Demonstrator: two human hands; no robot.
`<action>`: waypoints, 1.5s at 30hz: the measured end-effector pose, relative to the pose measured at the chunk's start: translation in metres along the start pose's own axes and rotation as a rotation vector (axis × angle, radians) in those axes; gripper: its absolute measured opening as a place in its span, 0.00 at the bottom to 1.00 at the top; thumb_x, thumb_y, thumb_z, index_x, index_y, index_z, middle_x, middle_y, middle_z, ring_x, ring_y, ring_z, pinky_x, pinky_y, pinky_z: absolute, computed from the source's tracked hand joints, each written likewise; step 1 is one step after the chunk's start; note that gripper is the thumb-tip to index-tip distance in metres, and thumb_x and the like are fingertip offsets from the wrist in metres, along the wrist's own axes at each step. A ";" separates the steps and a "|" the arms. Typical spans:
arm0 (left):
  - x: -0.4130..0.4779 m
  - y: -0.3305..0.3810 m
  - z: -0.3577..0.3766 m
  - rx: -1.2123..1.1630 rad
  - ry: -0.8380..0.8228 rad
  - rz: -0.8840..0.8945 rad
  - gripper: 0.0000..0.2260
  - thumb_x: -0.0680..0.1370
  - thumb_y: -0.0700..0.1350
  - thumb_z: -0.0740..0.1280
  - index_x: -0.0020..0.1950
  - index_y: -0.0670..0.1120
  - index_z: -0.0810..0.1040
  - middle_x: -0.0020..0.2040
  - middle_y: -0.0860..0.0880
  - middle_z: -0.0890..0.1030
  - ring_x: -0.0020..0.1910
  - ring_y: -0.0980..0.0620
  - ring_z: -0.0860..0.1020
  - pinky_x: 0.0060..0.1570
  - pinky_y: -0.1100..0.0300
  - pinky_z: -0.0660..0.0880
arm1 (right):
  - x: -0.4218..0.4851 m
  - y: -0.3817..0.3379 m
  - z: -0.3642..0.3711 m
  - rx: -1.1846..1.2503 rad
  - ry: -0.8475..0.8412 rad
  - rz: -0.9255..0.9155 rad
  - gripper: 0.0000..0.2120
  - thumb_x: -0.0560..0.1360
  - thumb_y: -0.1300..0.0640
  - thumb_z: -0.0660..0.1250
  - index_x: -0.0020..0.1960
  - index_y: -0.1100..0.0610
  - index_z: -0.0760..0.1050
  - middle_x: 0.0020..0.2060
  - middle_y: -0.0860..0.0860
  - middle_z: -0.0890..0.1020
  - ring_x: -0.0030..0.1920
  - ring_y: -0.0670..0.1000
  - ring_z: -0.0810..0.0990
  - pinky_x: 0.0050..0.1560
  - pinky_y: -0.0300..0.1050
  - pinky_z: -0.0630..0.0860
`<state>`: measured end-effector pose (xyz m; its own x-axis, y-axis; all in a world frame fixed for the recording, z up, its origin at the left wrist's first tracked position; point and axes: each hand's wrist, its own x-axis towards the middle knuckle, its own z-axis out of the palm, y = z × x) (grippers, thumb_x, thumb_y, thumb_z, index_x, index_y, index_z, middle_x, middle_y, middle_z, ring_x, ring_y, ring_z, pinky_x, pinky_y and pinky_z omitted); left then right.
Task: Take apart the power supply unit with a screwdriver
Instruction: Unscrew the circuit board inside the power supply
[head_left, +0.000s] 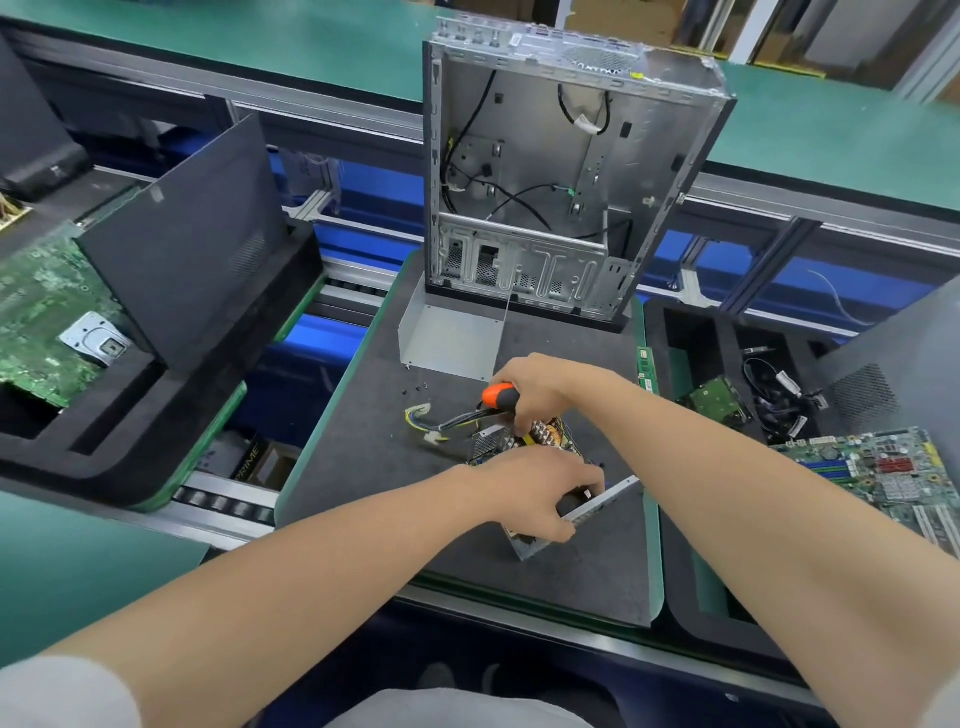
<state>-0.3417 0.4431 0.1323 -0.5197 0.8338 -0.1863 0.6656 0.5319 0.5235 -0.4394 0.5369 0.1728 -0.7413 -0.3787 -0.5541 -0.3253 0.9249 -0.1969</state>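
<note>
Head view. On the dark grey foam mat (363, 467), just in front of the stripped silver computer case (561, 182): the opened silver-cased power supply unit (543, 441), tipped up on one edge, its circuit board with copper coils and yellow parts laid bare. Clamped at the near side by the left hand (530, 493), fingers curled over the thin sheet-metal wall. Above it, the right hand (530, 387), wrapped tight round the orange-and-black screwdriver (500, 397); tip hidden behind the fingers, target screw impossible to tell. Trailing off to the left, a bundle of black and yellow cables with white plugs (431, 426), slack on the mat. Near that, a few small black loose screws (415, 387), and behind them a bent grey sheet-metal cover (452, 338), lying apart from the unit.

Probably fairly heavy for its bulk, given the coils and heat sinks. Stiff in the shell, though with thin edges, likely sharp. Bare steel, smooth and apt to skate on the mat under a pushing driver. Best held by the outer metal walls, as here, never by the board, the coils or the cables: fragile solder joints, and capacitors possibly holding charge. Cables floppy and prone to snag; better swept aside before lifting the board out.
</note>
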 end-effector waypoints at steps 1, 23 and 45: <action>0.000 0.000 -0.001 -0.003 -0.008 0.005 0.19 0.75 0.46 0.73 0.65 0.49 0.75 0.54 0.48 0.80 0.52 0.46 0.78 0.50 0.46 0.78 | -0.002 0.002 0.000 0.014 0.023 -0.016 0.15 0.67 0.57 0.80 0.51 0.52 0.80 0.46 0.53 0.85 0.47 0.56 0.83 0.48 0.51 0.81; -0.015 -0.062 -0.055 0.080 -0.266 0.068 0.29 0.75 0.36 0.75 0.68 0.62 0.73 0.52 0.60 0.78 0.51 0.64 0.73 0.54 0.56 0.70 | -0.064 0.075 0.033 0.357 0.411 0.269 0.20 0.67 0.53 0.83 0.38 0.46 0.69 0.39 0.50 0.78 0.44 0.58 0.76 0.42 0.46 0.70; -0.011 -0.096 -0.057 0.205 -0.034 -0.051 0.08 0.77 0.54 0.74 0.53 0.53 0.84 0.70 0.52 0.77 0.81 0.53 0.62 0.74 0.52 0.67 | -0.069 0.077 0.084 0.930 0.520 0.497 0.18 0.75 0.54 0.74 0.61 0.56 0.72 0.37 0.55 0.80 0.20 0.46 0.76 0.20 0.35 0.64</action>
<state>-0.4306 0.3745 0.1311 -0.5393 0.8078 -0.2380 0.7358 0.5895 0.3334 -0.3642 0.6374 0.1278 -0.8865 0.2612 -0.3818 0.4613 0.5623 -0.6863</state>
